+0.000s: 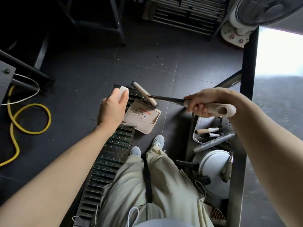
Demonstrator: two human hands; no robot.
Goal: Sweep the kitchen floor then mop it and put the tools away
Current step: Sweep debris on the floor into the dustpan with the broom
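My right hand (199,104) grips the beige handle of a broom (219,109). Its dark pole runs left to a beige brush head (144,93) that rests at the far edge of a beige dustpan (142,117). My left hand (113,108) holds the dustpan's upright handle, whose white top end (123,91) sticks out above my fingers. The dustpan sits on the dark tiled floor, partly over a metal drain grate (106,163). Small crumbs (159,61) lie scattered on the floor beyond the brush.
A yellow hose (15,118) and a white cord lie on the floor at the left. A metal shelf (213,151) at my right holds trays, pots and utensils. A fan (255,15) stands at the upper right. Table legs rise at the back.
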